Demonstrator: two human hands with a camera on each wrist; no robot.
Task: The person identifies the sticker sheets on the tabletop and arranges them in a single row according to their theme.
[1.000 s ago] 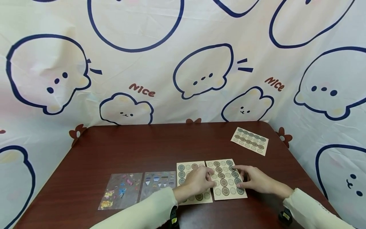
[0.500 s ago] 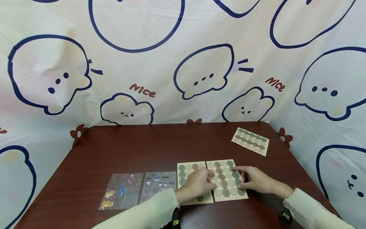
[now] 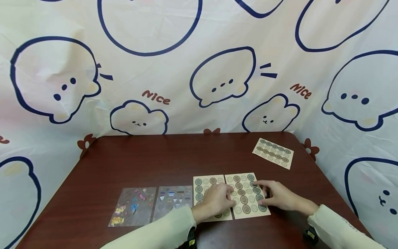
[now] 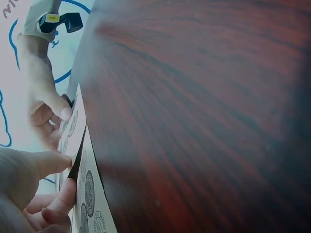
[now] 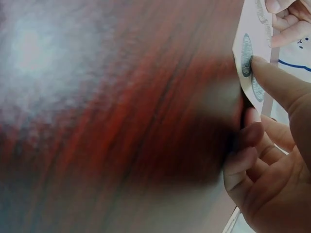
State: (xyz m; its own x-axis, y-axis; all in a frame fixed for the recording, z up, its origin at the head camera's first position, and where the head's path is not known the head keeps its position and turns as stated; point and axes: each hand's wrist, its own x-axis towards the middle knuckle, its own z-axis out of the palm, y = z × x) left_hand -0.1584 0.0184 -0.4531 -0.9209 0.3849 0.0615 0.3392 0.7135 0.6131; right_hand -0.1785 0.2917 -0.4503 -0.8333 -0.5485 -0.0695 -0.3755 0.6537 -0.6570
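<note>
Two cream sheets printed with rows of round seal-like stickers lie side by side on the table, the left sticker sheet point(image 3: 205, 180) and the right sticker sheet point(image 3: 247, 188). With thumb and fingers my left hand point(image 3: 216, 197) holds the left edge of the right sheet, its forearm crossing over the left sheet and hiding part of it. The right edge of that same sheet is pinched by my right hand point(image 3: 277, 195), thumb on top and fingertips underneath, as the right wrist view shows. A narrow dark gap separates the sheets in the left wrist view.
A third cream sticker sheet point(image 3: 273, 154) lies tilted at the back right of the brown table point(image 3: 174, 157). To the left are two clear sheets, one with colourful stickers point(image 3: 133, 207) and one with small blue and white shapes point(image 3: 175, 195). A patterned cloth point(image 3: 180, 114) hangs behind.
Both hands and all the sheets stay essentially where they were. Only a slight shift of the whole head view shows.
</note>
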